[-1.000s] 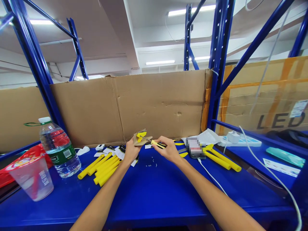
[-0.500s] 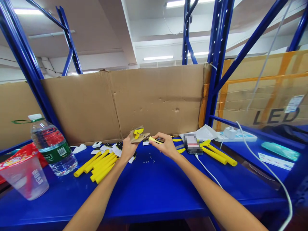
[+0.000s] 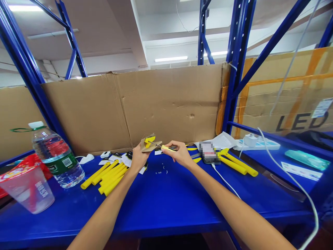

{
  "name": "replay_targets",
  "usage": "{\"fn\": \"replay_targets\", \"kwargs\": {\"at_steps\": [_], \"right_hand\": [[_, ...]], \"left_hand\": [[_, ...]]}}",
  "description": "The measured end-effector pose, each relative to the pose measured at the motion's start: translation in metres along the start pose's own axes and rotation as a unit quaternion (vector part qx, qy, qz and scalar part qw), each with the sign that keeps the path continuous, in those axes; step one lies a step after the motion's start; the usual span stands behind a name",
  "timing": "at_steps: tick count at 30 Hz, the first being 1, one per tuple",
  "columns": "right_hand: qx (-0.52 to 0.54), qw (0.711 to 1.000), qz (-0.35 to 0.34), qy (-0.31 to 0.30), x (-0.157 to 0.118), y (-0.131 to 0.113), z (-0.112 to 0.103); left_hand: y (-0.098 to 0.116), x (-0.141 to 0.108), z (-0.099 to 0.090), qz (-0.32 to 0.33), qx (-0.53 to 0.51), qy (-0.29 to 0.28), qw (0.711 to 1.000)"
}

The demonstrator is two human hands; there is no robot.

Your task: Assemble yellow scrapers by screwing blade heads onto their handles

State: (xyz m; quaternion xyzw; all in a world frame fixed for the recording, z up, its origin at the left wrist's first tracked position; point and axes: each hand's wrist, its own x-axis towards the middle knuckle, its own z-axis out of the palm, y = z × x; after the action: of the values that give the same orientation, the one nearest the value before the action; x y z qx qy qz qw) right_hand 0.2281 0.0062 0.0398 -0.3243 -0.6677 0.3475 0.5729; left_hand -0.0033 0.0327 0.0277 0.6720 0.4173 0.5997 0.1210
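Observation:
My left hand (image 3: 139, 159) is closed around a scraper-like head, made of a yellow piece (image 3: 149, 141) and a flat brownish-grey plate (image 3: 144, 149). My right hand (image 3: 180, 153) grips a screwdriver (image 3: 166, 148) with a yellow and black handle. Its thin shaft points left, and the tip meets the yellow piece; the exact contact is too small to make out. Below the hands, several tiny screws and nuts (image 3: 159, 172) lie loose on the blue tabletop (image 3: 166, 205). Yellow tube handles (image 3: 111, 178) lie in a group left of my left forearm.
A water bottle (image 3: 57, 158) and a plastic cup (image 3: 33, 191) stand at left. Black and white cards (image 3: 126, 159) lie behind the tubes. At right are a phone (image 3: 208, 154) with a white cable (image 3: 226, 182), and yellow T-shaped tools (image 3: 236, 166). Cardboard (image 3: 169, 104) closes off the back.
The view has shifted slightly. My right fingers have changed their grip a little on the screwdriver handle. My left hand keeps its hold, and the tip stays at the yellow piece.

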Motion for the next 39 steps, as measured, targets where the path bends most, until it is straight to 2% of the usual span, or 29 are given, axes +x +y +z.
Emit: {"fn": "replay_targets", "kwargs": {"at_steps": [8,15,19,24,32,39], "right_hand": [[0.073,0.996,0.044,-0.014,0.004,0.007,0.001],[0.150,0.982,0.097,-0.053,0.006,0.008,0.003],[0.179,0.976,0.115,-0.048,0.007,0.007,0.002],[0.186,0.975,0.121,-0.007,0.009,0.013,0.000],[0.181,0.974,0.129,0.035,0.011,0.029,0.004],[0.122,0.987,0.105,0.029,0.011,0.033,0.009]], "left_hand": [[0.000,0.002,-0.002,0.002,0.004,-0.008,1.000],[0.005,0.004,-0.004,-0.006,-0.012,0.003,1.000],[0.012,0.003,-0.001,-0.049,-0.042,0.021,0.998],[0.022,0.002,-0.001,-0.132,-0.123,0.024,0.983],[0.032,0.001,0.003,-0.208,-0.233,-0.051,0.949],[0.030,-0.009,0.015,-0.234,-0.231,-0.159,0.931]]}}
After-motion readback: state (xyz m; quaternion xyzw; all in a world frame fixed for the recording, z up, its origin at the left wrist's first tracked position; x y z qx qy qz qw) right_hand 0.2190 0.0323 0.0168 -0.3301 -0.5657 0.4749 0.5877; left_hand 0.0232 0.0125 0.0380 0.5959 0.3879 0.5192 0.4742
